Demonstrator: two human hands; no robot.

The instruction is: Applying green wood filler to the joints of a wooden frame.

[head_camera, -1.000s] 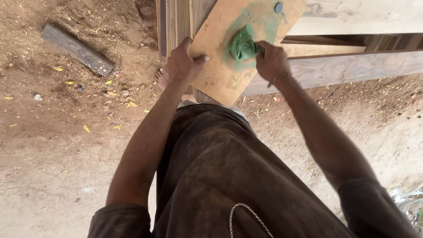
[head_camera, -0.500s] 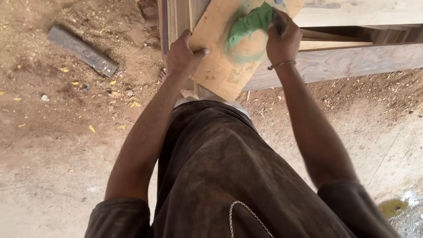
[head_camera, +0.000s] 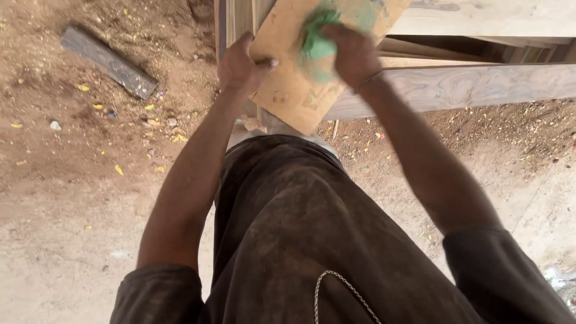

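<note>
Sandy dirt yard, upper frame: left hand [head_camera: 239, 65] clamping tan plywood board [head_camera: 287, 90], right hand [head_camera: 354, 54] gripping green rag [head_camera: 314, 43]; board may slip if the clamping loosens.

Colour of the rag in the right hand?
Green; the rag shows best in the head view, pressed on the board.

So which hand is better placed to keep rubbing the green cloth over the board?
Right: the right hand presses the green cloth on the board; the left hand grips its edge.
</note>
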